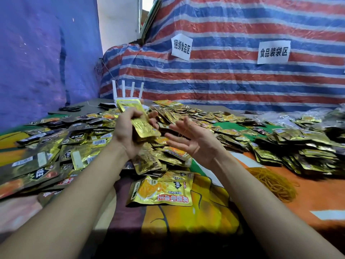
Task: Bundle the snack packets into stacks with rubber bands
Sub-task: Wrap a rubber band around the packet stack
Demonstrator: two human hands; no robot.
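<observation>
Left hand [125,135] grips a stack [144,128] of gold packets, lifted above the table at centre. Right hand [194,141] sits at its 3 o'clock, fingers spread straight, gripping nothing. Loose packets [186,113] are heaped from 9 to 3 o'clock. Rubber bands [274,182] lie at 4 o'clock.

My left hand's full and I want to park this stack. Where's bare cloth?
Nearest: the yellow-orange cloth just this side of the face-up gold packet, left of the rubber bands. Also the orange strip right of the bands. Crowded: the loose packets on the left and the heap on the right.
</observation>
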